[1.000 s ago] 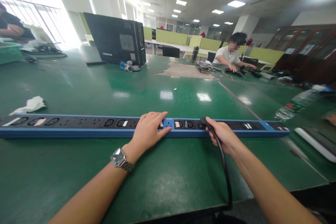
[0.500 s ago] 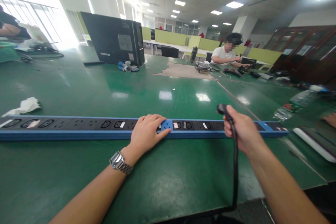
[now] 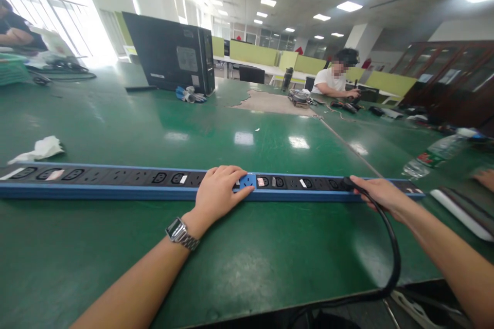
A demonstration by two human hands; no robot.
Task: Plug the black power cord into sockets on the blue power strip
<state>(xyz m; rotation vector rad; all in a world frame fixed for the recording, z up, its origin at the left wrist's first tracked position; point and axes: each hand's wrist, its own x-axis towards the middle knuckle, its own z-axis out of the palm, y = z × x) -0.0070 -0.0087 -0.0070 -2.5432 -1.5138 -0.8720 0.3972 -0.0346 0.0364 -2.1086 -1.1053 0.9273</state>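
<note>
A long power strip [image 3: 116,194] with a blue casing and black sockets lies across the green table. My left hand [image 3: 216,191], with a metal watch [image 3: 180,232] at the wrist, is laid over its middle beside a blue socket [image 3: 247,181]. The fingers reach over the far edge and the thumb rests along the near side. At the right part of the strip, my right hand [image 3: 380,195] pinches a black power plug [image 3: 347,183] against the sockets. How deep the plug sits is hidden. Its thick black cable [image 3: 395,254] loops down past the table's front edge.
A black computer case [image 3: 170,56] stands at the back left, with gloves [image 3: 190,95] beside it. Crumpled tissue [image 3: 42,148] lies at the left. A plastic bottle [image 3: 436,153], a dark flat object with a white edge [image 3: 461,213] and another person's hand [image 3: 484,177] are at the right.
My right hand has come down and to the right, bringing the plug from above the strip onto its sockets. The cable now bends outward. My left hand stays on the strip.
</note>
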